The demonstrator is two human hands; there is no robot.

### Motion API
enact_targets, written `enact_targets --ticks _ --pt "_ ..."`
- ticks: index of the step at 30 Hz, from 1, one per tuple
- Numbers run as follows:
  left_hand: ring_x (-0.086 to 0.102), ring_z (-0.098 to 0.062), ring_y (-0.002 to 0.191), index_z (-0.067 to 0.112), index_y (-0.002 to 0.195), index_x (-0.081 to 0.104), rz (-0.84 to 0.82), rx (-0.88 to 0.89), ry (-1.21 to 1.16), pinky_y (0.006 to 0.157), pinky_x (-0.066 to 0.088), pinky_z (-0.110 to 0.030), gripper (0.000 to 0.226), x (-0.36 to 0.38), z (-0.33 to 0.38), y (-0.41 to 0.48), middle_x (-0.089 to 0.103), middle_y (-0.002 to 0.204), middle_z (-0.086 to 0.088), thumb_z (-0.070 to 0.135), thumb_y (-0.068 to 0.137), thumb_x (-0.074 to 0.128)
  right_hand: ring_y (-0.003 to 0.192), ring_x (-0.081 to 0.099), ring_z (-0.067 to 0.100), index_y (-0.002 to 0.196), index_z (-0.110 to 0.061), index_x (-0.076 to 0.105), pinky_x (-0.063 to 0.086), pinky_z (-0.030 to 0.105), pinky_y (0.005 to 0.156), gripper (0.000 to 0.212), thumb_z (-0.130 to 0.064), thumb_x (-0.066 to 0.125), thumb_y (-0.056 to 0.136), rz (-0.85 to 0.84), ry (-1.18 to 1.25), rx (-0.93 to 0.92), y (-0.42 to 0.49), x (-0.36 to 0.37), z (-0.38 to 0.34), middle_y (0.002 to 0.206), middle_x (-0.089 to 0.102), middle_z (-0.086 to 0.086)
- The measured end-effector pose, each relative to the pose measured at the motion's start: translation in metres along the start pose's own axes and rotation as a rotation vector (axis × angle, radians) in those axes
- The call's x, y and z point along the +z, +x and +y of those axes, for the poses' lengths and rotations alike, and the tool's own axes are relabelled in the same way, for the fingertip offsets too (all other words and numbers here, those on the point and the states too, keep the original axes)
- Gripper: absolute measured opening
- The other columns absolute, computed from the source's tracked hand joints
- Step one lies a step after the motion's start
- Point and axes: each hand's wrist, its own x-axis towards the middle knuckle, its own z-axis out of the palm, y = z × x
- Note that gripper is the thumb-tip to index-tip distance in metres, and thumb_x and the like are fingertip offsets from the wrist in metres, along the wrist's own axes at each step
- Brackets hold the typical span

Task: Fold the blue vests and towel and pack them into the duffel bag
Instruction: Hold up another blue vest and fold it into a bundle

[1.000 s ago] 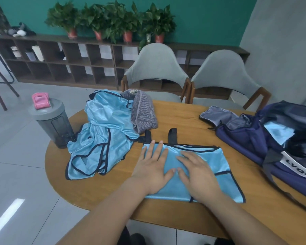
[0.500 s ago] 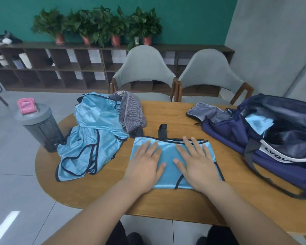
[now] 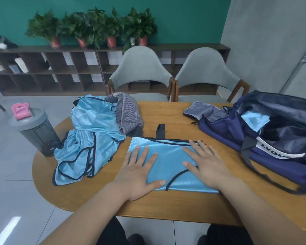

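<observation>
Head view: the left hand (image 3: 138, 172) and right hand (image 3: 204, 167) lie flat, fingers spread, pressing on a folded vest (image 3: 168, 158) near the front edge of the desk (image 3: 166, 204). Just left of the vest lies a heap (image 3: 92, 138) of unfolded vests, with the striped towel (image 3: 128, 114) bunched on its far side. The bag (image 3: 272, 138) lies open on the right with blue cloth (image 3: 254, 120) inside. A bottle (image 3: 37, 131) stands at the left edge.

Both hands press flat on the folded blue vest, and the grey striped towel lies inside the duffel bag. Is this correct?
No: the head view shows the grey striped towel on the heap of unfolded vests, not inside the duffel bag. The left hand and right hand do press flat on the folded blue vest.
</observation>
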Motion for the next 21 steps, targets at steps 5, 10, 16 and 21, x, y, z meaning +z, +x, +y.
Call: enact_targets --ticks 5,10,16,21 --pt "-0.037 -0.024 0.153 0.043 0.163 -0.018 -0.014 0.065 -0.003 0.128 -0.013 -0.051 0.104 -0.005 -0.012 0.007 -0.029 0.171 0.001 0.100 0.081 0.010 0.157 -0.017 0.006 0.160 -0.057 0.002 -0.003 0.039 0.130 0.068 -0.080 0.008 0.097 -0.062 0.112 0.005 0.009 -0.003 0.032 0.171 -0.015 -0.020" --pt "-0.037 -0.016 0.153 0.039 0.166 -0.008 0.063 0.023 -0.120 0.129 -0.013 -0.047 0.093 -0.011 0.000 0.004 -0.024 0.172 0.007 0.091 0.091 0.012 0.158 0.016 0.012 0.160 -0.045 0.030 0.017 0.042 0.129 0.064 -0.068 0.018 0.101 0.178 0.327 0.044 0.013 -0.007 0.042 0.170 0.025 -0.013" --pt "-0.029 -0.035 0.156 0.036 0.167 -0.003 0.126 -0.277 -0.142 0.128 -0.009 -0.054 0.093 -0.010 0.018 0.032 -0.022 0.173 -0.007 0.088 0.091 0.006 0.159 0.004 0.009 0.163 -0.040 0.024 0.008 0.041 0.130 0.058 -0.058 0.020 0.108 0.090 0.200 0.057 0.036 0.004 0.039 0.172 0.016 -0.016" --pt "-0.031 -0.036 0.155 0.035 0.165 -0.015 0.003 -0.280 -0.071 0.128 -0.010 -0.054 0.102 -0.009 -0.006 0.045 -0.029 0.170 -0.007 0.095 0.083 0.000 0.159 0.006 0.007 0.162 -0.041 0.029 0.007 0.038 0.130 0.055 -0.056 0.027 0.109 0.138 0.214 0.092 0.037 0.011 0.038 0.171 0.018 -0.019"
